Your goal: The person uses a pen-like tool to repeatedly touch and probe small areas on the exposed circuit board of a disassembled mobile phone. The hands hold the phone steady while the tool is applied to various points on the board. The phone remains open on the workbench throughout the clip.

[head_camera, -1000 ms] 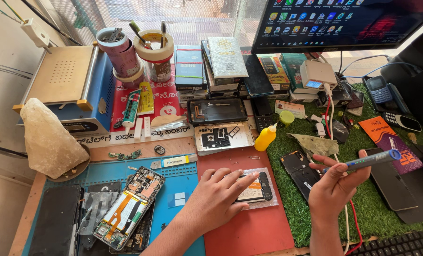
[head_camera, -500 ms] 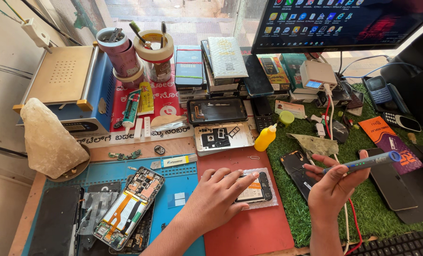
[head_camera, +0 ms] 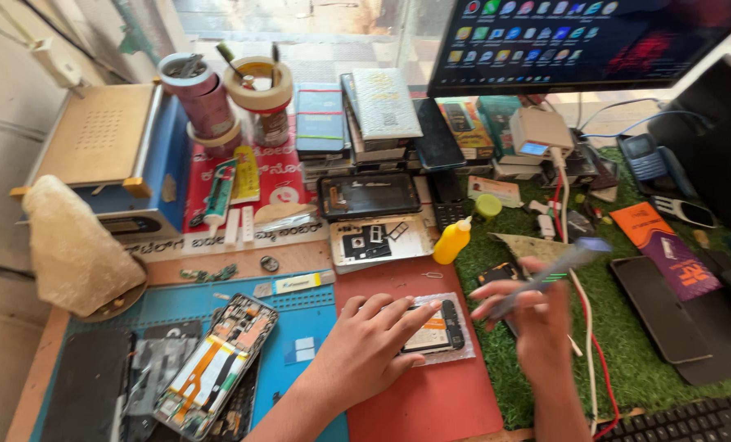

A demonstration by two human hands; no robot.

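Head view, nearest first: my left hand (head_camera: 365, 348) lies flat on the red mat (head_camera: 431, 393), fingers spread and pressing down on a small phone part (head_camera: 435, 331) in a clear wrapper. It pins the part rather than closing around it. The part lies with its long axis running left to right across the mat, its right end poking out past my fingertips.

Just to the right, over the edge of the green turf (head_camera: 627, 344), my right hand (head_camera: 537, 315) is closed around a thin tool with a bluish tip (head_camera: 550, 274). The tool slants up and to the right, its far end blurred, its near end hidden in my fingers. The part sits to the left of this hand and slightly lower, close by but not touching it; the left hand is the one already on it.

Further left on the blue mat (head_camera: 300, 311) rests an opened phone (head_camera: 218, 364) with its insides showing. Beyond the red mat stand a yellow squeeze bottle (head_camera: 451, 241) and a pale back cover (head_camera: 378, 241), then a dark phone frame (head_camera: 370, 195). Farthest back are stacked boxes (head_camera: 357, 115), rolls of tape (head_camera: 257, 82) and a monitor (head_camera: 578, 41).
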